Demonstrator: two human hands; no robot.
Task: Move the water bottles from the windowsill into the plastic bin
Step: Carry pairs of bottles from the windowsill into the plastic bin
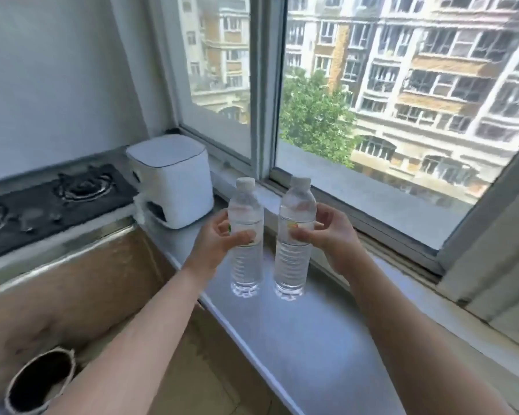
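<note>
Two clear water bottles with white caps stand upright, side by side, on the pale windowsill point(306, 339). My left hand point(219, 238) is wrapped around the middle of the left bottle point(245, 265). My right hand point(330, 235) grips the middle of the right bottle point(294, 262). Both bottle bases appear to rest on the sill, or sit just above it. No plastic bin shows in the view.
A white boxy appliance point(174, 181) stands at the sill's far left corner. A black gas hob point(48, 202) lies on the counter to the left. A dark round-mouthed container point(39, 381) sits low at bottom left. The window frame point(264, 94) rises directly behind the bottles.
</note>
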